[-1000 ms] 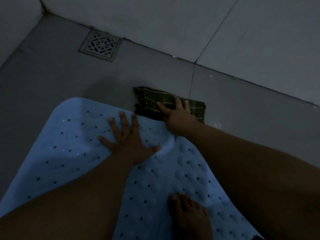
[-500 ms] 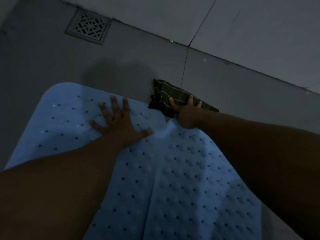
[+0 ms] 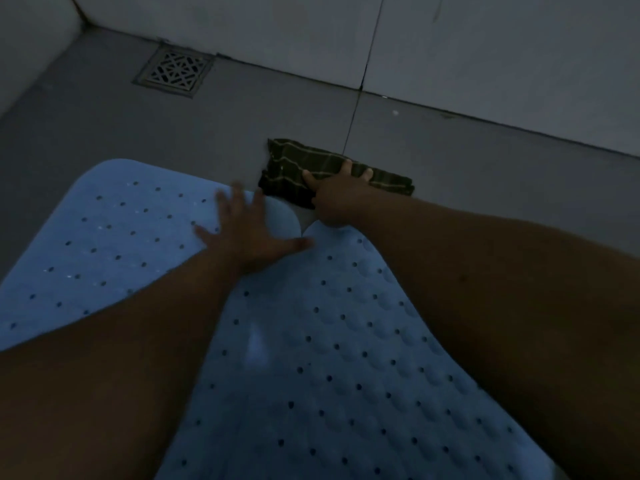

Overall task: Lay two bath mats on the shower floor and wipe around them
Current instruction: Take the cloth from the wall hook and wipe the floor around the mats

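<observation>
Step in hand, by my read: wiping the floor strip between the mats and the wall; both mats look laid already.

To do it well: keep the cloth (image 3: 332, 173) flat under the palm, sweep along the strip parallel to the wall joint, stay off the mat edges so they don't lift. Likely worth working toward the drain (image 3: 174, 73) at upper left so any water goes there. Keep weight on the mat with the other hand so it doesn't creep.

Right hand (image 3: 337, 195), centre frame: fingers fairly straight and slightly apart, pressing down on the dark striped cloth, not bunching it. Cloth sits on the grey floor (image 3: 485, 174), just beyond the notch where the two mats' rounded corners meet.

Left hand (image 3: 251, 233): spread flat, palm down on the left mat (image 3: 114, 237) near its upper right corner, thumb reaching the seam. Blurred, so fingertip contact is unclear.

Right mat (image 3: 346, 358) fills lower centre, edges touching the left one.
</observation>
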